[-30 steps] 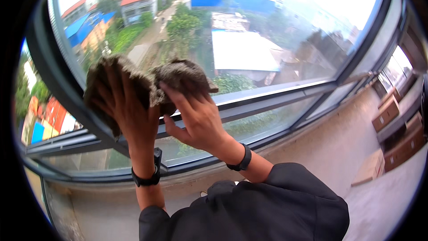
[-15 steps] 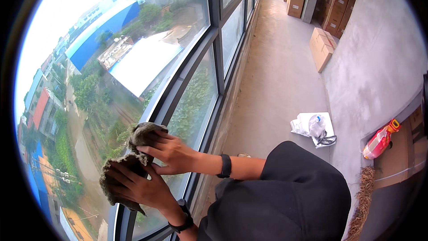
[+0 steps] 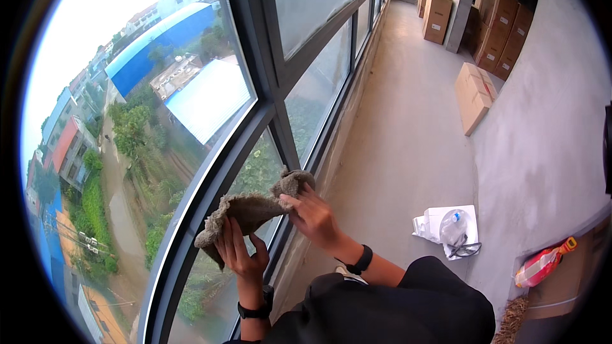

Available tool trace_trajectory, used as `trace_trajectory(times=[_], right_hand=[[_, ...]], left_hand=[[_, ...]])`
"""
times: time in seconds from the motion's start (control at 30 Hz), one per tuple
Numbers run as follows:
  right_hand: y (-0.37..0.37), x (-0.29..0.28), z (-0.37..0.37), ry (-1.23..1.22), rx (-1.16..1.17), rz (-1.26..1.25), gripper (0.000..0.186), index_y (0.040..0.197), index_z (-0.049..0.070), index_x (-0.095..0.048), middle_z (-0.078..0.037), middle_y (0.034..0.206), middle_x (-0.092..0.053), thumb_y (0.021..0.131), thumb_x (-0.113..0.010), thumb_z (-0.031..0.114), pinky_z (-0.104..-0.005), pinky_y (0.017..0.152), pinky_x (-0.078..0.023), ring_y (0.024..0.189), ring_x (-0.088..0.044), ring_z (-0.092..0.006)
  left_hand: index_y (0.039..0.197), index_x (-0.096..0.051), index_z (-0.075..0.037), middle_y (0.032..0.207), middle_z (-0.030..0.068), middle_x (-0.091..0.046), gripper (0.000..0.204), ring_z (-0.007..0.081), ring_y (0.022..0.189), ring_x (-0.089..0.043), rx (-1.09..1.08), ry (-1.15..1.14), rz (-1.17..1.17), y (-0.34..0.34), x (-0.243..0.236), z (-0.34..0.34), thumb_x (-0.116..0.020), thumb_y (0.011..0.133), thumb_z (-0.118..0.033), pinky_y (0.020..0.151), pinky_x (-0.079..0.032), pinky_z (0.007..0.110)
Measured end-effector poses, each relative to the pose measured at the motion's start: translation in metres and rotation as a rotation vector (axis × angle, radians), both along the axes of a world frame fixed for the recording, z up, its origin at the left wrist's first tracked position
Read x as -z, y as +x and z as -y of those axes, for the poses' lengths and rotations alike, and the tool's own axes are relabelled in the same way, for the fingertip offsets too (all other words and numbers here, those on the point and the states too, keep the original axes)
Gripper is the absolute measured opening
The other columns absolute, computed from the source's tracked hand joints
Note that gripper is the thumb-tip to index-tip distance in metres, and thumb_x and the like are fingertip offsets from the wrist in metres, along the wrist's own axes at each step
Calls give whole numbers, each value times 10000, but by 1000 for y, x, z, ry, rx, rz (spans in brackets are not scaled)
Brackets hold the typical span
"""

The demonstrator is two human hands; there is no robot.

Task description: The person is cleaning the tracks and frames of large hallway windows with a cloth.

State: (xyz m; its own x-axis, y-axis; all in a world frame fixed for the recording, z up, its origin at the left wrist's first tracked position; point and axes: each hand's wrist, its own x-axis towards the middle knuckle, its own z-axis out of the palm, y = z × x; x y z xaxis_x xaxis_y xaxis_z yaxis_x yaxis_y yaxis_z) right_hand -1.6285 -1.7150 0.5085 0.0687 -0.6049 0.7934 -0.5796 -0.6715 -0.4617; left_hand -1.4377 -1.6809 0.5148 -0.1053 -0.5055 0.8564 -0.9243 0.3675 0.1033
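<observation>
A grey-brown cleaning rag (image 3: 252,209) is stretched between my two hands, in front of the window's dark frame and lower pane (image 3: 207,286). My left hand (image 3: 242,253) grips its left part from below, with the fingers up against the cloth. At the other end, my right hand (image 3: 313,218) pinches a bunched corner. The rag looks lifted off the large upper pane (image 3: 159,172), though whether it touches the frame (image 3: 210,185) I cannot tell. Each wrist wears a black band.
Windows run along the left. On the concrete floor (image 3: 395,153) lie a white board (image 3: 470,220) and a clear plastic bottle (image 3: 454,224). A cardboard box (image 3: 475,99) leans at the right wall, with stacked cartons (image 3: 500,32) farther back. A red-and-yellow package (image 3: 542,264) stands nearby.
Both hands have moved right, away from the large pane where the rag was pressed. They are farther apart now, with the rag drawn out between them. My view has shifted as well.
</observation>
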Motion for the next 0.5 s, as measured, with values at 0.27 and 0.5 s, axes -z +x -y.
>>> trace_trajectory(times=[0.27, 0.5], right_hand=[[-137, 17, 71, 432, 195, 172, 224, 1118, 31, -628, -127, 776, -692, 895, -647, 43, -326, 624, -537, 669, -690, -291], [-150, -20, 169, 134, 25, 447, 332, 1269, 0, -561, -186, 1142, -670, 952, -572, 98, -329, 856, -526, 1025, -690, -277]], left_hand=[[1248, -595, 85, 1196, 241, -629, 494, 390, 1068, -624, 206, -30, -4, -125, 11, 105, -612, 782, -79, 961, -446, 489], [1374, -482, 71, 1362, 255, -522, 620, 434, 1227, -511, 73, 15, -46, -166, 10, 197, -620, 810, -147, 1060, -347, 525]])
